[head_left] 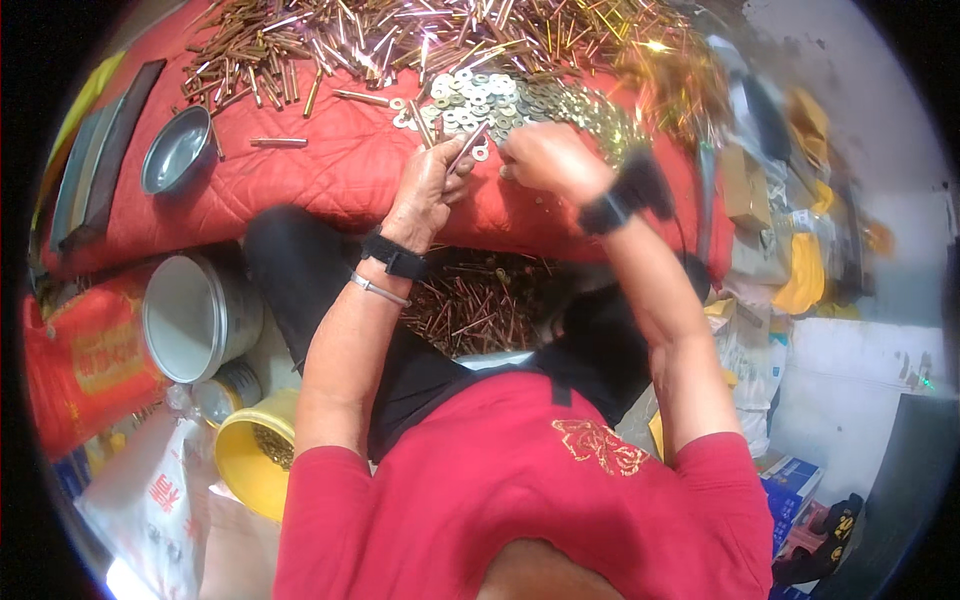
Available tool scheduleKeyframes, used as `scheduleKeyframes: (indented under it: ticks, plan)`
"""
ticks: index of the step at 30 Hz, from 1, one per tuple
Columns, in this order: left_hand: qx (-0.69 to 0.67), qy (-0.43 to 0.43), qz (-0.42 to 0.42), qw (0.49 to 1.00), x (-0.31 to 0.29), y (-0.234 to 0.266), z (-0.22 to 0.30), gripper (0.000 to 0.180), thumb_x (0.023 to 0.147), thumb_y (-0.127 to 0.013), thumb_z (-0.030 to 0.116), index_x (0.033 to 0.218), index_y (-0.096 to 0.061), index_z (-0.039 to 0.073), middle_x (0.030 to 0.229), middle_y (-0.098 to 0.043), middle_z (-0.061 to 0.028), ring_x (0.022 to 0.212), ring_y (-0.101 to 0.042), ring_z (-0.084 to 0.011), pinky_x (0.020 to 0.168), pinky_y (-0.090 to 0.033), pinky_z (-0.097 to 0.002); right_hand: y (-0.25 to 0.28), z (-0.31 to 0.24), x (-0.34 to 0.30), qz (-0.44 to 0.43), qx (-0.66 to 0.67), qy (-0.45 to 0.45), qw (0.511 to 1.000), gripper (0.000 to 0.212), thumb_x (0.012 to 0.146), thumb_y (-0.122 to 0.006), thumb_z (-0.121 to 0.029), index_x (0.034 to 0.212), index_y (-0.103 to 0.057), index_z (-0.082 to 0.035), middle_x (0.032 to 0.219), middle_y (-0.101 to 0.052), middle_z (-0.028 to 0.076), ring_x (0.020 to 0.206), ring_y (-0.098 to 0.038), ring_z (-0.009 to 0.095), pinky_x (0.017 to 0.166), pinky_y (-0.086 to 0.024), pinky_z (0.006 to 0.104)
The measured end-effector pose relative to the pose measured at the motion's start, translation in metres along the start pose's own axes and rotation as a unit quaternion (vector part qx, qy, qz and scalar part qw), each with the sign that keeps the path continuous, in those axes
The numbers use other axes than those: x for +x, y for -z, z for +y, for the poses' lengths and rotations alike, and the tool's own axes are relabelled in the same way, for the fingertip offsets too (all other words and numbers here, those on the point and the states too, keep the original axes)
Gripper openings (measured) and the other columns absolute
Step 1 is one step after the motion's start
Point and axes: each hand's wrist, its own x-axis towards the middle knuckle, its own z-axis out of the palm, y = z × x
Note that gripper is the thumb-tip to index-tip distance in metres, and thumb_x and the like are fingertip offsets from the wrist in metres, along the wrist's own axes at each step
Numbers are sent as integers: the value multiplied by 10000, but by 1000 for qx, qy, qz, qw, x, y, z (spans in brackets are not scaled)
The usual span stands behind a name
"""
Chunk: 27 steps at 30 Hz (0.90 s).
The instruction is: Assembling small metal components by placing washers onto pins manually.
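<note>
My left hand (435, 185) is closed around a few slim copper-coloured metal rods (466, 148), which stick up past the thumb and fingers. To its right, my right hand (552, 162) is curled, with its fingertips drawn together and blurred by motion; anything between them is too small to make out. Just beyond both hands lies a pile of flat round washers (482, 98), silvery on the left and more golden on the right. A large heap of similar rods (370, 40) spreads behind the washers on a red quilted cloth (330, 180).
A metal bowl (177, 150) rests on the cloth's left side, near a single loose rod (279, 142). More rods (470, 300) fill a container between my legs. At left stand a white bucket (185, 318) and a yellow bucket (235, 450) holding small metal parts. Cardboard boxes (745, 188) line the right.
</note>
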Motion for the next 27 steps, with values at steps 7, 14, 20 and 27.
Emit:
scheduleKeyframes:
  ticks: [7,14,20,27]
  plan:
    - [43,27,-25,998,-3,2,5,141,942,-504,176,960,-593,69,537,-393,74,380,-261,-23,357,-193,-186,-2,15,-3,-38,77,69,994,234,788,-585,-105,982,-705,-159,833,-679,133,813,-650,322,712,-516,416]
    - [82,44,-80,992,-7,-4,4,83,905,-542,176,866,-529,103,548,-420,69,376,-271,-23,350,-177,-199,-14,7,-62,183,551,-100,808,199,913,-588,-124,1092,-667,-88,794,-626,-23,639,-489,48,588,-423,220]
    - [141,37,-96,985,-7,-5,0,63,882,-542,146,866,-538,86,557,-409,71,391,-281,-31,358,-193,-210,-6,0,-71,156,605,-83,776,206,911,-598,-91,1101,-669,-51,983,-670,1,790,-548,38,686,-457,199]
    - [107,31,-105,988,-5,-5,6,125,920,-546,184,900,-565,62,554,-388,80,393,-289,-19,348,-196,-187,-10,4,-73,209,636,-93,737,205,908,-595,-85,1095,-668,-40,990,-679,16,888,-582,57,757,-472,213]
